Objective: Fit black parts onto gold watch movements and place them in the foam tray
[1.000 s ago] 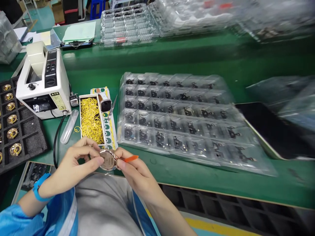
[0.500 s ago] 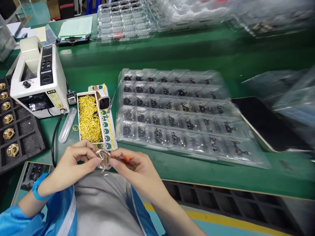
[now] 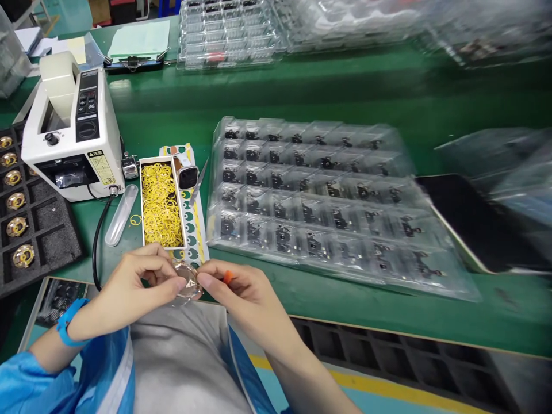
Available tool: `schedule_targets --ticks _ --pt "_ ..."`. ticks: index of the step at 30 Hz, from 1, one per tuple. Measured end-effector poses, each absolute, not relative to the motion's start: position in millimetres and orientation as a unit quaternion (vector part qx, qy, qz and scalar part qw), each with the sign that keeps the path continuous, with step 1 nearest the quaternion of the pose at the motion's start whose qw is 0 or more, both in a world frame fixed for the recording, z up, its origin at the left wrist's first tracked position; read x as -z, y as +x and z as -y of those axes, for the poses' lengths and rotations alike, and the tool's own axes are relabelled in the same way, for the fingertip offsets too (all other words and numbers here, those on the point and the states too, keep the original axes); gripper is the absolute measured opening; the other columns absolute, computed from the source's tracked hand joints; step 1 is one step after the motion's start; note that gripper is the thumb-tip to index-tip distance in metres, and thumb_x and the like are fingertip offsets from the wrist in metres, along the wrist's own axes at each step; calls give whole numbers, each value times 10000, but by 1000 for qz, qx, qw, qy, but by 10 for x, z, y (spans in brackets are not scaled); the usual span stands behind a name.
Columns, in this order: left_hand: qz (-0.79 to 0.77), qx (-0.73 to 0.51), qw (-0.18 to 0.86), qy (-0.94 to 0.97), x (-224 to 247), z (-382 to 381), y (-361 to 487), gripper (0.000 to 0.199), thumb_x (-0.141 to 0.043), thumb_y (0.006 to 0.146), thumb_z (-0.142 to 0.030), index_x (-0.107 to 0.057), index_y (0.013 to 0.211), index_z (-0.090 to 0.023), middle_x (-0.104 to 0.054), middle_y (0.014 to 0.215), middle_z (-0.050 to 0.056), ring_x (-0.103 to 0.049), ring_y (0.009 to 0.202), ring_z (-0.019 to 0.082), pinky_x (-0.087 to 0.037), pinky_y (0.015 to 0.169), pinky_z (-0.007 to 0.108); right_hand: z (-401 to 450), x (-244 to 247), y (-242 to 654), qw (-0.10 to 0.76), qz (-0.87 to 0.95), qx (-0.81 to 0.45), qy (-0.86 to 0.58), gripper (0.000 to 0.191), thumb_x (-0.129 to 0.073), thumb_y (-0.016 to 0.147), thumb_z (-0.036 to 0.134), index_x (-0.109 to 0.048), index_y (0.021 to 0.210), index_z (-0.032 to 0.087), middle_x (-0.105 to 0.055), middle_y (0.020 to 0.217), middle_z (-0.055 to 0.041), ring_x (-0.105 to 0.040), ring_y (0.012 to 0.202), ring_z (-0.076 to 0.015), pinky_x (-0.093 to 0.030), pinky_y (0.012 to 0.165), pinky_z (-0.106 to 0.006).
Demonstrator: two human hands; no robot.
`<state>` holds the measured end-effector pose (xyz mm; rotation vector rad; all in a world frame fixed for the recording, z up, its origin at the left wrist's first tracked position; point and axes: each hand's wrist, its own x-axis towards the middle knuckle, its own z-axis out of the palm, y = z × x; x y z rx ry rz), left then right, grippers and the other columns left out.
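Watch case (image 3: 188,280), in the head view, sits rim-gripped between the fingers (image 3: 173,286) of the left hand (image 3: 129,287) and right hand (image 3: 241,293), the latter also curled around an orange piece (image 3: 227,277). If that divided grip loosens, it could slip toward the grey clothing (image 3: 181,359) below, or the orange piece could scratch it; a careless left knuckle could nudge the box (image 3: 181,221) of yellow rings (image 3: 160,201) just beyond the fingers.

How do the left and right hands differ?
The left hand has a blue wristband; the right hand's wrist is bare.
An orange piece shows at the right hand's fingers, none at the left hand's.
Shared: both pinch the round metallic part, from opposite sides.
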<state>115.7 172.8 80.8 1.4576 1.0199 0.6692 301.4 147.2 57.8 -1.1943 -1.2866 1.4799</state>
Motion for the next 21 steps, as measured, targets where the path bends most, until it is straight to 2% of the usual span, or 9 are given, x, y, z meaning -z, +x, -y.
schedule_targets --ticks 10,21 --pt "-442 -265 579 632 -854 -1728 1168 219 -641 842 -226 -667 636 -155 -541 716 -2 -495 641 106 -360 538 215 -1460 -567 3017 411 523 -584 -465 294 -587 870 331 -649 629 173 -662 585 -12 -578 527 -114 -441 522 -211" --pt "-456 -257 551 650 -868 -1712 1189 225 -618 832 -213 -627 614 -160 -539 712 -6 -498 663 118 -371 580 237 -1458 -547 3020 411 529 -580 -462 288 -584 867 317 -659 628 175 -674 583 -15 -590 530 -111 -457 534 -204"
